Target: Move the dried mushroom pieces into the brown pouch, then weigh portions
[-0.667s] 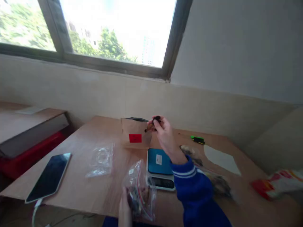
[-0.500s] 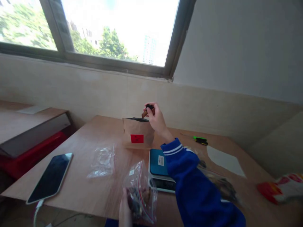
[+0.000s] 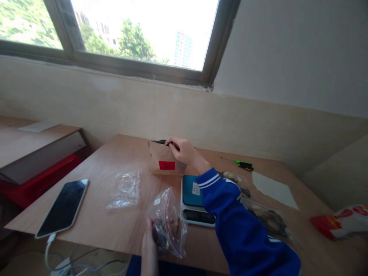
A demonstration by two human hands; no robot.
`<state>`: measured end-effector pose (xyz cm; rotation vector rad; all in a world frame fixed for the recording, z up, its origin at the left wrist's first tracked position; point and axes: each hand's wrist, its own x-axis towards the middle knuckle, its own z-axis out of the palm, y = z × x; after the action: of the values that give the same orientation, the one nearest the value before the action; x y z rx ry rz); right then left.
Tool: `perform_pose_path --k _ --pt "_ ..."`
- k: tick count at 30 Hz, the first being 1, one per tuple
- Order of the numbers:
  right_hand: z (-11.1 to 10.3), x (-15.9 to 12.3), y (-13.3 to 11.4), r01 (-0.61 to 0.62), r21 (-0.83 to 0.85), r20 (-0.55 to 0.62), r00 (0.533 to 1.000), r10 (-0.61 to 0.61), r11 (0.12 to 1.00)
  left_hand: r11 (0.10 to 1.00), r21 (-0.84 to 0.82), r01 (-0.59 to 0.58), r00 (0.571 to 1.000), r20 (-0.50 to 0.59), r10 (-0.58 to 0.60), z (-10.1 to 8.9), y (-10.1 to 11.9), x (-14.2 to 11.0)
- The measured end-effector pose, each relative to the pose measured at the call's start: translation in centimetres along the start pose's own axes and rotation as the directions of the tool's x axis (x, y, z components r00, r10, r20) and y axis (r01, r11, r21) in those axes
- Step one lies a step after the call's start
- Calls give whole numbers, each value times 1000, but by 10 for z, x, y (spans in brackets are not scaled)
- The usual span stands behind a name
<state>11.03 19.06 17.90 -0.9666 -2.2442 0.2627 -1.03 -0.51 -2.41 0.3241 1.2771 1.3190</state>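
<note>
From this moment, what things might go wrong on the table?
The left hand holds the clear bag near the front edge of the table; it might slip off and spill.

The right hand is at the mouth of the paper bag; a bump could tip it.

The blue sleeve crosses above the scale and may nudge it.

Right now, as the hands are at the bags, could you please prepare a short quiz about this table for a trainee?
1. True or false: the left hand touches the clear plastic bag with dark pieces inside.
2. Which thing has a white cable plugged into it?
a) the scale
b) the phone
c) the screwdriver
3. Fill in: the right hand is at the top of the paper bag, whose front bears a ____ label.

Key: 1. True. 2. b. 3. Red.
</note>
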Motion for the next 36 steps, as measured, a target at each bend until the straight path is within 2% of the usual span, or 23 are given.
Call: perform_pose_path --k 2,3,7,10,13,16,19,23,25,27,28,30,32,34,36 --pt "-9 2 -9 -86 -76 162 982 97 993 999 -43 26 999 39 -24 1 5 -3" --pt "-14 3 -13 -128 -117 247 957 154 985 997 -62 38 998 54 -34 1 9 -6" --pt "-23 5 -24 -237 -265 510 788 345 934 997 -67 -30 999 -14 29 7 24 -17" --pt "-24 5 -30 -229 -348 575 714 400 909 998 -19 -63 998 -33 62 8 28 -23" --pt "-23 5 -39 -235 -403 572 690 444 885 998 5 -60 998 34 59 7 26 -24" --pt "-28 3 -51 -207 -398 597 681 424 893 998 -7 -57 997 55 57 6 25 -23" --pt "-37 0 -61 -159 -364 608 706 363 918 998 -39 -55 998 38 56 9 31 -25" --pt "-47 -4 -64 -116 -203 527 824 208 972 995 -79 -66 998 3 66 18 44 -32" --pt "-49 -8 -62 -100 -122 412 900 142 988 994 -90 -63 998 3 64 22 50 -37" --pt "-47 -17 -60 -69 -23 234 969 72 997 991 -110 -74 997 28 78 24 55 -40" --pt "-46 -24 -60 -51 38 132 990 46 998 990 -116 -85 995 46 91 25 56 -42" --pt "-41 -45 -63 -43 181 -35 998 50 982 987 -115 -108 990 81 118 24 59 -45" --pt "-35 -71 -69 -98 338 -86 987 135 936 986 -96 -133 983 114 144 24 62 -46" --pt "-26 -98 -75 -180 459 -16 978 210 870 981 -82 -174 974 130 184 23 63 -45" --pt "-14 -120 -80 -247 492 82 968 238 835 971 -77 -228 962 133 237 23 64 -42"
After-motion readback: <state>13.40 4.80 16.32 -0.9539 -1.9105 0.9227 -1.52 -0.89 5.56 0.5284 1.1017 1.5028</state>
